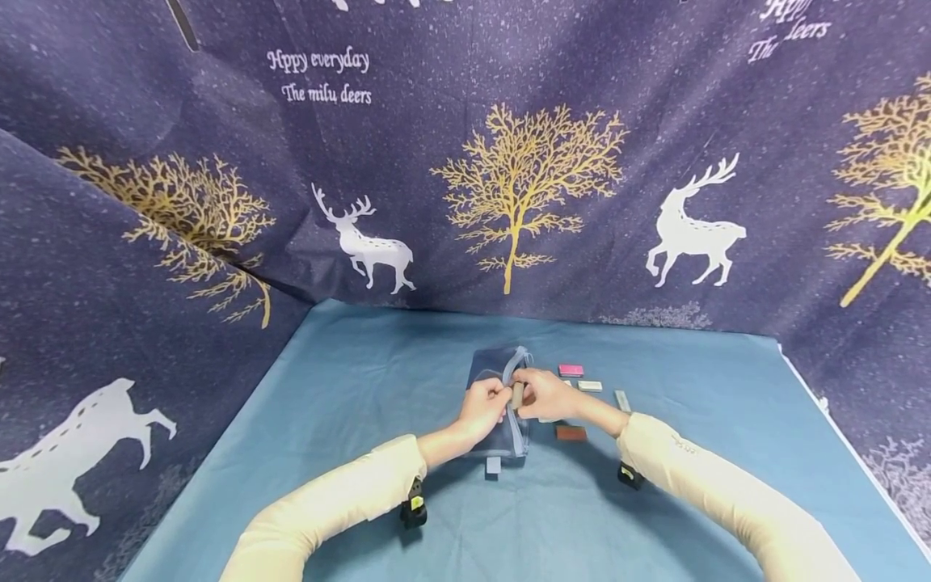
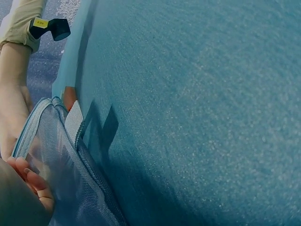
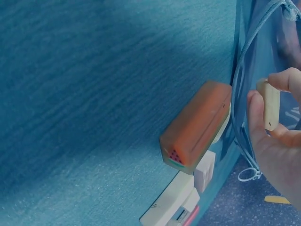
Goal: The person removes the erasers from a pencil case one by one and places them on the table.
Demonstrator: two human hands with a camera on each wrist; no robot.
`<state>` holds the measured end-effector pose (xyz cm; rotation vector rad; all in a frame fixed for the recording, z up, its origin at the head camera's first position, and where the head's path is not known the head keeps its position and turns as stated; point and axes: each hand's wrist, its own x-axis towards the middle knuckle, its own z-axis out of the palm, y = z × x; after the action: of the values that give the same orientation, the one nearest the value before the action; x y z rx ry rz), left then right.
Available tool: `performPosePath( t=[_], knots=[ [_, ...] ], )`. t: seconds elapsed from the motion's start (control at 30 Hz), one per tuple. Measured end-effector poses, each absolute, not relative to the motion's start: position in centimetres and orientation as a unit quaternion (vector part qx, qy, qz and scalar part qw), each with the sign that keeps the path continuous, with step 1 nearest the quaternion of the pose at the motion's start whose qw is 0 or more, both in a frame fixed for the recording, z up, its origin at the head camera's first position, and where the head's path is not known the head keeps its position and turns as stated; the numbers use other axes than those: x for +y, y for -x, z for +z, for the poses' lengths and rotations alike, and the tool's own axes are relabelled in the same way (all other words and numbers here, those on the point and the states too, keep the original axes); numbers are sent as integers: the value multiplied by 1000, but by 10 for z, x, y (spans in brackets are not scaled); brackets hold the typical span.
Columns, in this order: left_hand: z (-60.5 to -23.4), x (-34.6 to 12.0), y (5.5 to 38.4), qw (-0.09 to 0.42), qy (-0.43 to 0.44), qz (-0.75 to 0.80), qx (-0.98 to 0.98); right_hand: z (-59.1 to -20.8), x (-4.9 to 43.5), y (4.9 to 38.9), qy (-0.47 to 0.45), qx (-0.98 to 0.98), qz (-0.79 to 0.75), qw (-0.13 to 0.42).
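A blue mesh zip pouch (image 1: 496, 443) lies on the cloth with its zipped opening parted on the right side. My left hand (image 1: 483, 411) pinches the pouch's edge near the middle of the opening; its curled fingers (image 2: 40, 186) show at the zip in the left wrist view. Between the thumb and fingers of my right hand (image 1: 549, 394) is a small beige eraser-like block (image 3: 271, 104), held at the pouch mouth. An orange block (image 3: 197, 125) with a watermelon-like end rests on the cloth close to the right hand.
Beyond the right hand lie a pink block (image 1: 570, 370), a white block (image 1: 590, 386) and a greyish block (image 1: 621, 400). A pale fabric tab (image 1: 493, 466) sticks out at the pouch's near end. A patterned dark curtain (image 1: 451, 242) hangs behind the blue cloth (image 1: 378, 356).
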<state>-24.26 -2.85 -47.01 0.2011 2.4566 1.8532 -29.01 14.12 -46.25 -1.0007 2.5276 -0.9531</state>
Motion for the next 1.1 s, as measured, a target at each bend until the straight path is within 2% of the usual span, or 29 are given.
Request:
performPosePath(
  t=[0.43, 0.7, 1.1],
  knots=[
    [-468, -27, 246, 31, -58, 612, 788, -464, 148, 292, 343, 878, -320, 100],
    [-467, -29, 247, 41, -65, 612, 787, -462, 154, 292, 328, 879, -328, 108],
    [-457, -37, 256, 75, -115, 521, 842, -467, 164, 296, 310, 871, -361, 121]
  ],
)
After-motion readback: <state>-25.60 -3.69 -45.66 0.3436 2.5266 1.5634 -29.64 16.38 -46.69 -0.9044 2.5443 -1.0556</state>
